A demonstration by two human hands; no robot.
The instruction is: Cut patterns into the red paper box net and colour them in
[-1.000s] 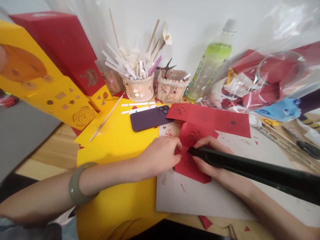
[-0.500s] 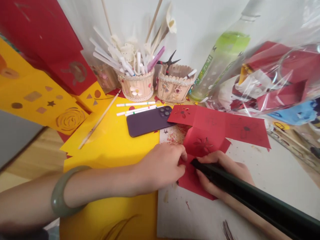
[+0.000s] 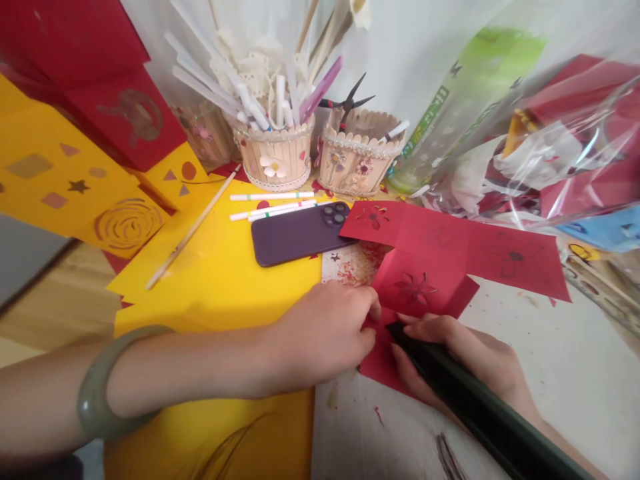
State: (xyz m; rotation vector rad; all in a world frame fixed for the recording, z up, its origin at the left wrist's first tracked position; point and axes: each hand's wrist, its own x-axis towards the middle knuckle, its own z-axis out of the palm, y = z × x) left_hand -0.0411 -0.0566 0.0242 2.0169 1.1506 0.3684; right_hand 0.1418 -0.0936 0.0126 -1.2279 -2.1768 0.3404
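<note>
A folded red paper box template (image 3: 425, 267) lies spread out, with flower shapes cut or drawn on its panels. My left hand (image 3: 333, 330) rests at its left edge, fingers curled and pressing on the lower panel; a green bangle (image 3: 95, 393) is round that wrist. In my right hand (image 3: 450, 340) is a long, dark, pen-like tool (image 3: 475, 393), gripped close to its tip. That tip points at the red paper beside my left fingertips. Which kind of tool it is, I cannot tell.
A purple phone (image 3: 295, 237) lies behind my left hand on yellow paper (image 3: 215, 287), near white sticks (image 3: 273, 197) and a thin wooden stick (image 3: 193, 230). Decorated pots (image 3: 275, 160) of pens, a green-topped bottle (image 3: 465, 100) and plastic-wrapped scraps (image 3: 565, 147) stand behind. A grey-white board (image 3: 565, 373) lies underneath.
The view has shifted slightly closer and tilted. My left hand keeps its place on the red paper, and the dark tool's tip stays beside it, its shaft now steeper in view.
</note>
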